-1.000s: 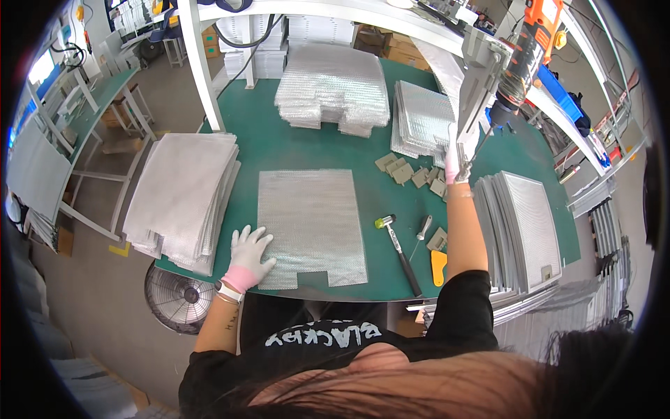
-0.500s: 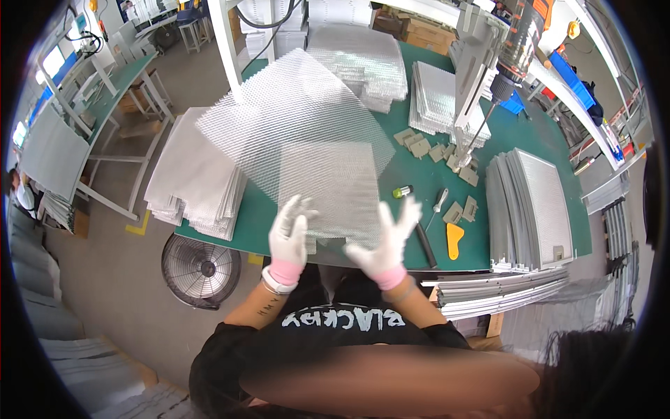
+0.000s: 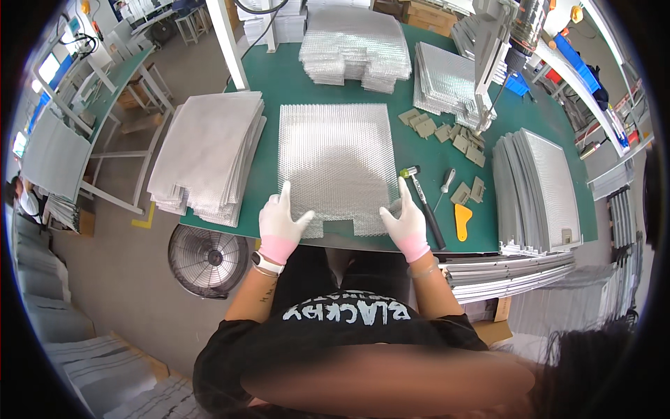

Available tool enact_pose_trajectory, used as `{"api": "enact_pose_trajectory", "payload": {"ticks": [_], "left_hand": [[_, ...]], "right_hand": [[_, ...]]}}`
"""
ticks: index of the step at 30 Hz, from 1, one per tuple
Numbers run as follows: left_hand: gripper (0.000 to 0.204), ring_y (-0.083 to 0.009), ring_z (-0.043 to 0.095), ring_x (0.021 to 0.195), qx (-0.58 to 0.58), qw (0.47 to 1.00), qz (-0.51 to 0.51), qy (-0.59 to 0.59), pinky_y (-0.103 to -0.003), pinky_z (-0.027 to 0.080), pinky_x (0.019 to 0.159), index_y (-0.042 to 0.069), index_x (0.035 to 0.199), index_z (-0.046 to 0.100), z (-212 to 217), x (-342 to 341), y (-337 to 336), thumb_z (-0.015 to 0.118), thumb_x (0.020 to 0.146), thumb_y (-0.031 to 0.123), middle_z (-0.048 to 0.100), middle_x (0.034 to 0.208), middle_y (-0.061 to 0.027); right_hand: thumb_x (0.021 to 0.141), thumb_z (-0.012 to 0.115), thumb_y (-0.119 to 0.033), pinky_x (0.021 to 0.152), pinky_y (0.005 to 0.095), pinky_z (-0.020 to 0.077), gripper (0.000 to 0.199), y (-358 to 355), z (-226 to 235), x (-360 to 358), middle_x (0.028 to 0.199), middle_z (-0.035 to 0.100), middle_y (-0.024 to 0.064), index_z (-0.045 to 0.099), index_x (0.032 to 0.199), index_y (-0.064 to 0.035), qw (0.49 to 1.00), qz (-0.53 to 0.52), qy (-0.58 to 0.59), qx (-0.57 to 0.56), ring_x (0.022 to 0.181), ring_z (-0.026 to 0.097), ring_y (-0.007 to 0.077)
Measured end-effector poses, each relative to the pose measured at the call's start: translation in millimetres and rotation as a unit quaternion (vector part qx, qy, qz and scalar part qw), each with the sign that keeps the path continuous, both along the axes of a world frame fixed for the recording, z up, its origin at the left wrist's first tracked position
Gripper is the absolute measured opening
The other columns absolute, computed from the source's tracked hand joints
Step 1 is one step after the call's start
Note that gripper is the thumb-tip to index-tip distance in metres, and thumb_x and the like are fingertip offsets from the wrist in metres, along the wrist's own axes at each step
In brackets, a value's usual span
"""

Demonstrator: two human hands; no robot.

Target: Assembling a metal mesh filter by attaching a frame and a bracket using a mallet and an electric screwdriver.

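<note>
A silvery metal mesh sheet [image 3: 336, 157] with a notch in its near edge lies flat on the green table [image 3: 269, 202]. At its lower left corner rests my left hand [image 3: 280, 216], in a white glove with a pink cuff, fingers spread along the side edge. My right hand [image 3: 406, 220], gloved the same way, touches the opposite lower corner with thumb and fingers apart. Just beyond that hand lie a hammer [image 3: 427, 209] with a black handle, a screwdriver [image 3: 447, 183] and a yellow scraper-like tool [image 3: 461, 222].
Left stands a stack of grey sheets [image 3: 209, 143]; behind, a pile of mesh sheets [image 3: 356, 42]. Beige clips [image 3: 443, 131] lie right of centre, under a hanging power driver [image 3: 520, 49]. Framed mesh panels [image 3: 541, 188] stand at the right. A floor fan [image 3: 213, 258] sits below the table.
A large mesh sheet lying askew over the back of the table is gone from there. Both hands have moved outward to the near corners of the notched sheet.
</note>
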State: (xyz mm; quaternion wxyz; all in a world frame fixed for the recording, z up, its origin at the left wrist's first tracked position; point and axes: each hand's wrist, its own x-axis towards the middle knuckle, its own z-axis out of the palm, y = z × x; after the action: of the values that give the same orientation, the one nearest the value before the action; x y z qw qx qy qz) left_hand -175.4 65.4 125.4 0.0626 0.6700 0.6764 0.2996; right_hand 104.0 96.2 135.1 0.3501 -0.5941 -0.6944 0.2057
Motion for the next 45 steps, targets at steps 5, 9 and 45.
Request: {"api": "enact_pose_trajectory", "payload": {"ticks": [5,9,45], "left_hand": [[0.081,-0.0327,0.061,0.092,-0.093,0.991,0.048,0.086,-0.042,0.049,0.079,0.001,0.137,0.044,-20,8,9,0.075,0.075,0.042,0.060,0.098,-0.0182],[0.082,-0.0322,0.061,0.093,-0.113,0.988,0.044,0.093,-0.042,0.050,0.080,0.002,0.138,0.044,-24,7,12,0.074,0.075,0.045,0.060,0.100,-0.0179],[0.070,-0.0398,0.033,0.133,-0.023,0.986,-0.051,0.156,-0.057,0.019,0.112,0.010,0.127,0.057,13,5,-27,0.079,0.068,0.040,0.043,0.137,-0.0180]], "right_hand": [[0.079,0.070,-0.024,0.078,0.0393,0.0513,0.078,10,-24,-2,0.101,0.065,0.0182,0.034,0.146,-0.0062,0.996,-0.012,-0.034,-0.079,0.086,0.064,0.0336],[0.081,0.068,-0.026,0.085,0.0398,0.0498,0.073,14,-48,-1,0.107,0.063,0.0189,0.037,0.144,-0.0063,0.995,-0.005,-0.096,-0.021,0.097,0.062,0.0344],[0.075,0.071,-0.035,0.097,0.0429,0.0449,0.067,83,-13,206,0.118,0.059,0.0202,0.052,0.130,-0.0014,0.926,0.008,-0.359,-0.117,0.112,0.055,0.0366]]}}
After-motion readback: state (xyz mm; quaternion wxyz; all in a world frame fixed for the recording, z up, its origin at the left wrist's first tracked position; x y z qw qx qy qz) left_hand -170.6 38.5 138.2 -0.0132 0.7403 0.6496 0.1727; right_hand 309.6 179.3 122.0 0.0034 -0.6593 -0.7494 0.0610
